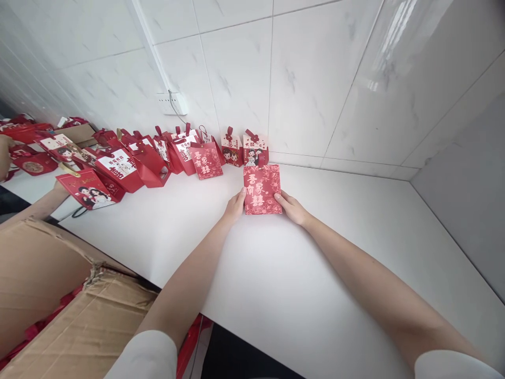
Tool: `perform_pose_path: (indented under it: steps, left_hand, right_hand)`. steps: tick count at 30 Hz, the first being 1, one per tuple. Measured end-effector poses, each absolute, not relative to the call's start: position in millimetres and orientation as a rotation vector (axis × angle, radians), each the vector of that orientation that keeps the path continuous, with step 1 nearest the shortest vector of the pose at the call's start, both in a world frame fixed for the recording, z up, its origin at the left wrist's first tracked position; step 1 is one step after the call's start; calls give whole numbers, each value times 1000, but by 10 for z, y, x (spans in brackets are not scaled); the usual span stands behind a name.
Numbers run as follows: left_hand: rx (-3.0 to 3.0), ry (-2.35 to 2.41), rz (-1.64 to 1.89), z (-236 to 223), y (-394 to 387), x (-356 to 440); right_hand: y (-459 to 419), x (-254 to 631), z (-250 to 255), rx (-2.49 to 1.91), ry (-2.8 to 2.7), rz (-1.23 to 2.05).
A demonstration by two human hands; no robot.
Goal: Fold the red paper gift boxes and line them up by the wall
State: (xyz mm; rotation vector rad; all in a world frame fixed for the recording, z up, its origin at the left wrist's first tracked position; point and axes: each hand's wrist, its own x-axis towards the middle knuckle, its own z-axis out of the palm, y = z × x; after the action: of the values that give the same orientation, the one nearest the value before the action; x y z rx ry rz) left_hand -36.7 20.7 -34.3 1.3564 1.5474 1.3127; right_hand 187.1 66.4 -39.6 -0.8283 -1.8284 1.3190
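Between my two hands stands a red gift bag [262, 189] with pale pink Chinese characters and a floral print on its front. My left hand [235, 205] grips its left edge, thumb on the front. On the opposite edge, my right hand [292, 207] holds it the same way. The fingers behind the bag are hidden. Just behind it, against the wall, two small gift boxes [231, 147] with ribbon loops and cartoon figures stand side by side. A similar red bag with the same characters [206, 160] leans to the left.
Several red gift bags [148, 163] line the white table [315, 263] leftward along the tiled wall. Another person's hand [61, 187] is by a bag at far left. An open cardboard box [79, 326] with red items stands front left. A wall socket [171, 103] has a cable.
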Motion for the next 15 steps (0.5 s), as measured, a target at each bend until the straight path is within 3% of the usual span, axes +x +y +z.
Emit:
perform_pose_path:
  steps: [9,15]
  left_hand:
    - [1228,1263,1658,-43,77,-303]
    - [1510,1259,1656,455,-206,-339]
  right_hand:
    - [472,1785,-322,-657,-1970,1182]
    - [334,1747,-304,-606,-2059,705]
